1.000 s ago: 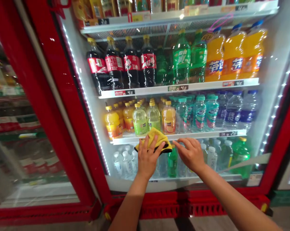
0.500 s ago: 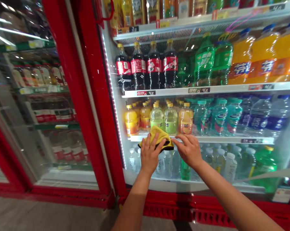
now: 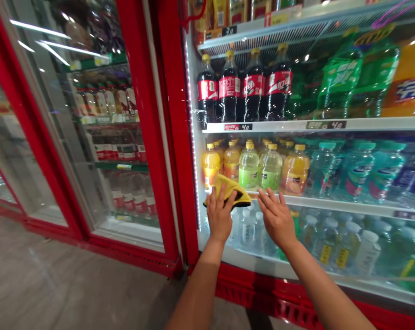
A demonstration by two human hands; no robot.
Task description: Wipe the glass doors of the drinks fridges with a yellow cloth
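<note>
My left hand (image 3: 219,217) presses a folded yellow cloth (image 3: 224,182) with dark edging flat against the fridge's glass door, fingers spread over it. To its right, my right hand (image 3: 278,219) holds nothing; its fingers are stretched out and lie on or close to the glass. Behind the cloth, through the glass, stand orange juice bottles (image 3: 296,169) and pale green drink bottles (image 3: 269,170) on a white shelf (image 3: 313,201). Part of the cloth is hidden under my left fingers.
Cola bottles (image 3: 254,87) and green soda bottles (image 3: 341,73) fill the shelf above. Clear water bottles (image 3: 368,252) stand lower down. The red door frame (image 3: 174,114) runs upright at left, beside another glass-doored fridge (image 3: 124,220). Grey floor (image 3: 73,293) lies below.
The view has turned left, so the fridge appears shifted right. My left hand and the cloth have moved left across the glass. My right hand's bent fingers have straightened.
</note>
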